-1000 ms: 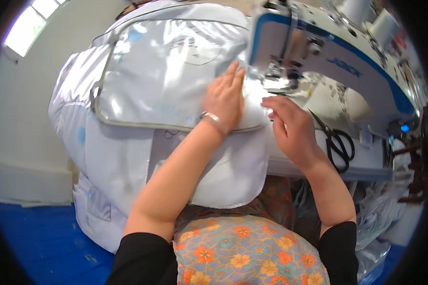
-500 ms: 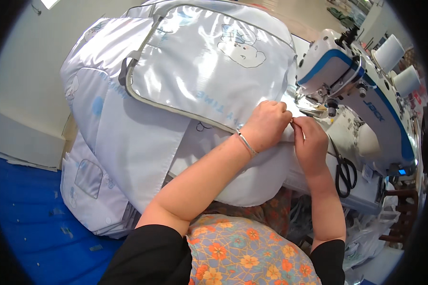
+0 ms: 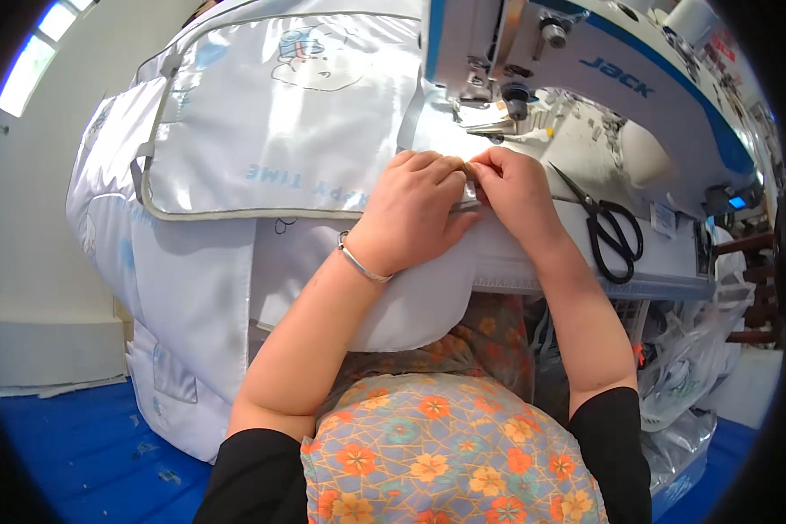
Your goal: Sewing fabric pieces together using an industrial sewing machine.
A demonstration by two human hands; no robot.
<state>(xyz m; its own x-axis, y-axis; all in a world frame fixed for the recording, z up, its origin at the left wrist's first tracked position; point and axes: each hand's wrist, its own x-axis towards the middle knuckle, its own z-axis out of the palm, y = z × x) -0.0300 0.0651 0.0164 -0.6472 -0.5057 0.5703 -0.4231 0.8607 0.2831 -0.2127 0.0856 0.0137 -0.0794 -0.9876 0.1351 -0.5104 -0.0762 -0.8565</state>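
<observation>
A shiny white fabric panel (image 3: 227,131) with grey binding and a pale printed cartoon lies across the work surface, on more white fabric (image 3: 192,279). My left hand (image 3: 417,210) rests over its near right corner, fingers bent and closed on the bound edge. Against those fingertips, my right hand (image 3: 517,194) pinches the same edge between thumb and forefinger. The exact spot they grip is mostly hidden by the fingers. Just beyond my hands is the needle and presser foot area (image 3: 495,131) of a white and blue sewing machine (image 3: 655,96). The fabric corner sits short of the foot.
Black-handled scissors (image 3: 613,236) lie on the machine table (image 3: 664,266), right of my right hand. White thread cones (image 3: 692,19) stand behind the machine. Clear plastic bags (image 3: 694,349) hang below the table at right. A blue floor covering (image 3: 70,454) shows at lower left.
The view has turned right, so the machine looks larger and nearer the middle. Both hands stay together at the panel's edge; my left thumb now sticks out toward the right.
</observation>
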